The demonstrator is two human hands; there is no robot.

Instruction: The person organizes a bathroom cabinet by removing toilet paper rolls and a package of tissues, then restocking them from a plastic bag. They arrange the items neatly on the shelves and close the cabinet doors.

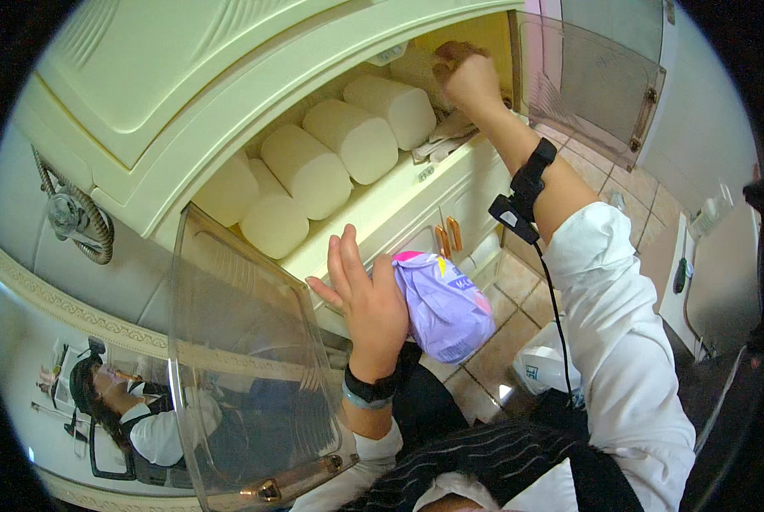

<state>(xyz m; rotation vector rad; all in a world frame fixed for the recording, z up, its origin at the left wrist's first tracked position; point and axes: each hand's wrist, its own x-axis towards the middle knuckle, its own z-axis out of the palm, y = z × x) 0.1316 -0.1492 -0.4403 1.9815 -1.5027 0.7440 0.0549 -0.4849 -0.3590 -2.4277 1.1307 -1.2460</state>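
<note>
My left hand (375, 313) is before the open cabinet, with several fingers spread and one at a purple plastic package (446, 307), which is held against the hand's side. Up at the cabinet's far right end, my right hand (471, 77) reaches in with curled, blurred fingers; whether it holds anything cannot be made out. White paper rolls (369, 141) lie in a row on the cabinet shelf. Beside them, below my right hand, is a crumpled greyish cloth or wrapper (442, 137).
Two transparent cabinet doors stand open, one at the left (247, 358) and one at the right (593, 83). A mirror (151, 409) at lower left shows a person's reflection. A shower hose (100, 230) hangs at the left. A white bag (542, 365) is low on the right.
</note>
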